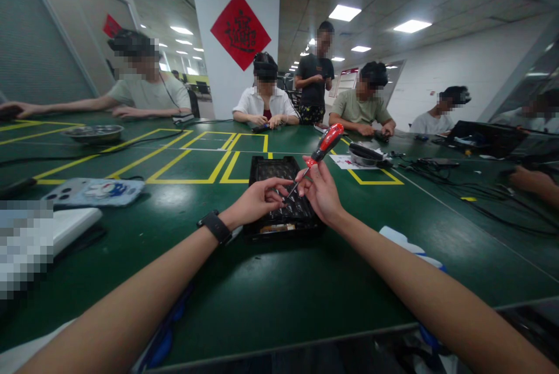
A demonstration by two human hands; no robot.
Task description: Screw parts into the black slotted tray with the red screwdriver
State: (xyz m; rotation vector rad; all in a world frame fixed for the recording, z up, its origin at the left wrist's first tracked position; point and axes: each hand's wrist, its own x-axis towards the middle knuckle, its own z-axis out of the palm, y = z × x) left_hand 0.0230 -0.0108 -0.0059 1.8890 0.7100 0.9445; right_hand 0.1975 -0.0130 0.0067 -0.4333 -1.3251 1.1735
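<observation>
In my right hand (321,190) is a screwdriver (325,144) with a red and black handle. It tilts, handle up to the right, and its thin shaft slants down to the left between my hands. My left hand (266,202), with a dark watch at the wrist, is close to the screwdriver's tip. Its fingers are bent together; what they pinch, if anything, is too small to make out. Both hands are above a black plastic tray (279,234) with a patterned inside, which lies on the green table. The hands hide part of the tray.
A phone in a patterned case (94,192) and a metal bowl (94,133) are on the left. To the right are another bowl (367,155), black cables (463,199) and a blue-white object (408,244). Yellow tape (187,180) marks the table. Several people sit around it.
</observation>
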